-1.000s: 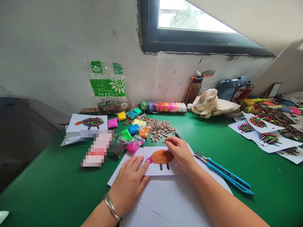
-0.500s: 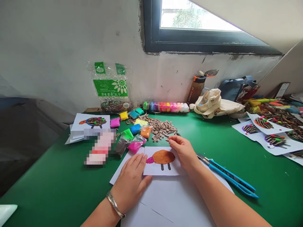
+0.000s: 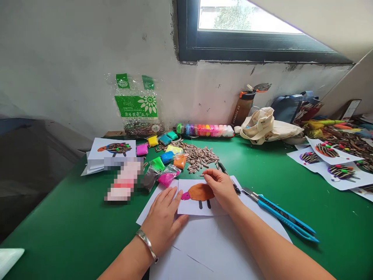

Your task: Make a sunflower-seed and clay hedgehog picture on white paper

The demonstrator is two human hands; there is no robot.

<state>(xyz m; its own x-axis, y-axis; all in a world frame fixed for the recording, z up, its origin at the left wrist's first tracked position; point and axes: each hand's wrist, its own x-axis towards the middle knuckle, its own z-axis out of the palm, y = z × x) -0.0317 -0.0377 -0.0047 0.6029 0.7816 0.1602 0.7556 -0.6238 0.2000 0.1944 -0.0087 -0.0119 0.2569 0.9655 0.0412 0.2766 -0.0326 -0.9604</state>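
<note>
A white card (image 3: 189, 210) bears an animal shape with an orange-brown clay body (image 3: 201, 192), a magenta head and two dark legs. My left hand (image 3: 165, 210) lies flat with fingers spread over the card's left edge and the white paper (image 3: 204, 241) beneath. Above the top of the clay body, my right hand (image 3: 220, 188) pinches a sunflower seed (image 3: 202, 175) between thumb and fingertips. The hand covers the right end of the body. A pile of sunflower seeds (image 3: 201, 156) lies just beyond the card.
Small packets of coloured clay, such as a magenta one (image 3: 166, 179), sit left of the seeds. A blue utility knife (image 3: 287, 217) and a black pen (image 3: 229, 177) lie to the right. Finished cards (image 3: 346, 173) are far right; more are stacked left (image 3: 97, 146). A cloth bag (image 3: 262, 126) stands behind.
My right hand has moved left with the sunflower seed, from near the pile to over the clay body, uncovering the pen. My left hand stays on the card.
</note>
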